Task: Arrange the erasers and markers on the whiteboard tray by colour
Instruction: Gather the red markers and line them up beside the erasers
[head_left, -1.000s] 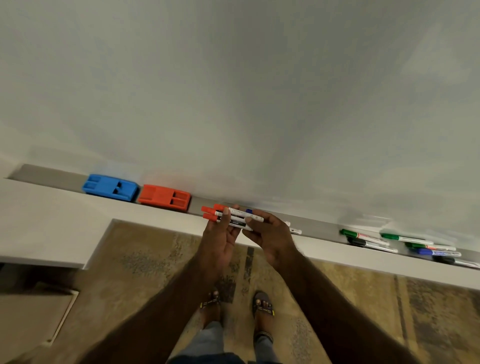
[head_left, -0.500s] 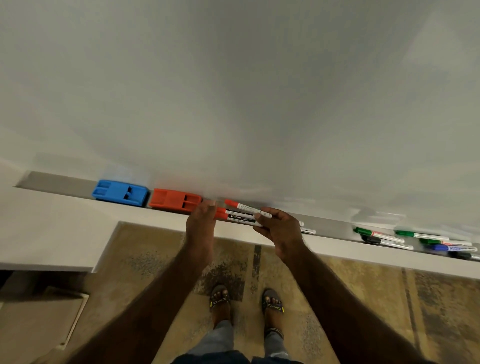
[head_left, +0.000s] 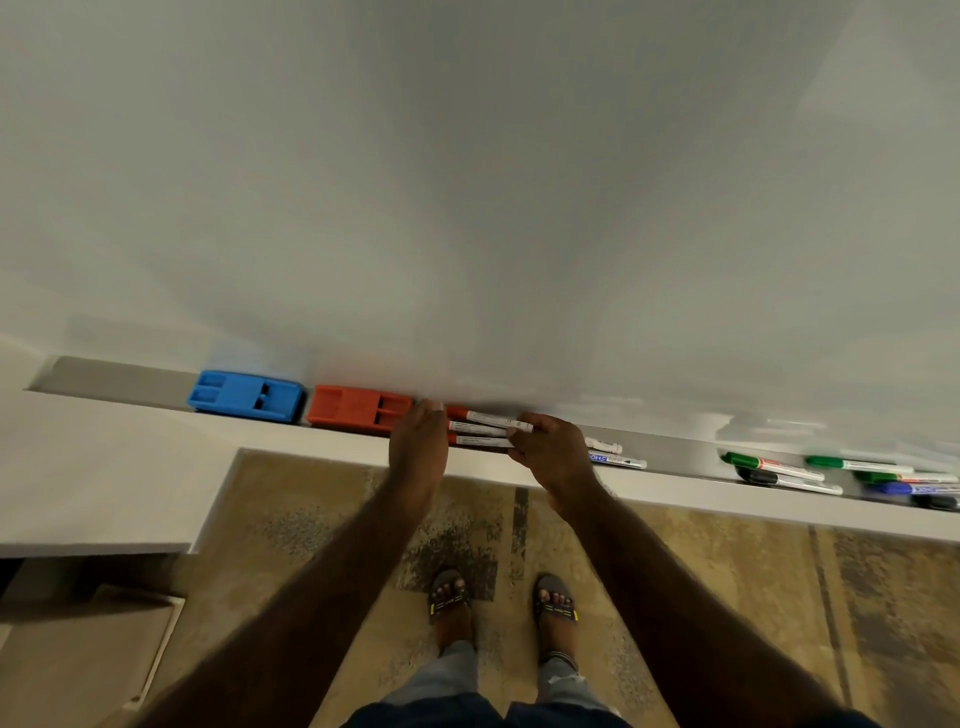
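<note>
Faintly, blue marker (head_left: 618, 461) label, unreadable; red markers (head_left: 480, 429)

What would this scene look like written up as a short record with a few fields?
Setting: whiteboard tray under a whiteboard
Erasers: blue eraser, then red eraser, side by side
Red markers: three red markers just right of the red eraser
Left hand: against the markers' capped ends
Right hand: on their other ends
Unsorted: mixed markers far right
</note>
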